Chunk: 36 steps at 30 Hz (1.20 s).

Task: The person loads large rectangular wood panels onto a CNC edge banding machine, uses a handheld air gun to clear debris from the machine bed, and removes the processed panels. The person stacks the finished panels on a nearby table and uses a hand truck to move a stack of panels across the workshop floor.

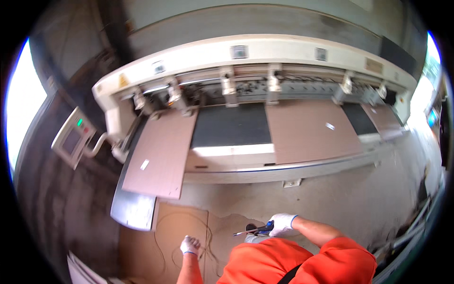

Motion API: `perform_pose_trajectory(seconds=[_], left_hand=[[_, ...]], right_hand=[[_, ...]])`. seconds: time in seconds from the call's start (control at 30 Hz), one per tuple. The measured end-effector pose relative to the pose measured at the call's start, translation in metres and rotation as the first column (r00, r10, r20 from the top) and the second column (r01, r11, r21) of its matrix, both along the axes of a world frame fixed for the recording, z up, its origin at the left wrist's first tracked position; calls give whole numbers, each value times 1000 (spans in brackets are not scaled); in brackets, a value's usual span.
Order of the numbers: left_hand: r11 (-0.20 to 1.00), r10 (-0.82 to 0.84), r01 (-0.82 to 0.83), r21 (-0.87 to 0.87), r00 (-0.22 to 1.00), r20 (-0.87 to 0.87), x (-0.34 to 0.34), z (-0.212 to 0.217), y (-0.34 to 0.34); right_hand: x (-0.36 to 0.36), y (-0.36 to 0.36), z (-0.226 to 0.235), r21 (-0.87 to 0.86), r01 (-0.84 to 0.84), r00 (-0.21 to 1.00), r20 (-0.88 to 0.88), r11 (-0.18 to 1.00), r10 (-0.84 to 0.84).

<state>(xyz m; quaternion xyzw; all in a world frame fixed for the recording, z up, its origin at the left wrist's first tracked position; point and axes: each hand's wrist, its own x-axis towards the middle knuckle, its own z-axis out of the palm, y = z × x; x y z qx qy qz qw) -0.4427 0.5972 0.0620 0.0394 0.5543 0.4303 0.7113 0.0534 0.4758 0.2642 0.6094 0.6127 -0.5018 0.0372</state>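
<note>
My right hand (282,224), in a white glove, grips an air blow gun (265,229) with a blue and black body and a thin metal tube pointing left. My left hand (190,245), also gloved, is closed at lower left, near a thin looped hose (163,255) on the floor; whatever its fingers may hold is hidden. Beyond both hands, brown boards lie on a long white machine (198,57). The left board (161,161) overhangs toward me, and a wider board (312,137) lies right of centre. Each bears a small white label.
A control panel (73,138) with a green display stands at the machine's left end. Under the left board, a grey support plate (134,208) juts out. Clamping heads (229,85) line the machine. A flat brown sheet (182,222) lies on the floor below. Long pieces are stacked at far right.
</note>
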Motion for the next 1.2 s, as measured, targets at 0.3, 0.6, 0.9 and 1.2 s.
perform_pose_trajectory(seconds=[0.3,0.6,0.9,1.2], left_hand=[[769,575,-603,-211,798,-183,-76,-1,-309],[415,908,-903,-116,403,109,187,52,-437],[332,934,-922,-197,351,-71,408,63,-526],[136,795,-795,591,-269,-545,485,142,-674]], right_hand=[[-38,18,18,9,-525,845,129,851,520],[-38,8,-77,117,-932,361,237,343,902],[89,-13,-157,-79,-995,-77,314,-54,946],[160,-64,-214,-121,-938,284,268,324,921]])
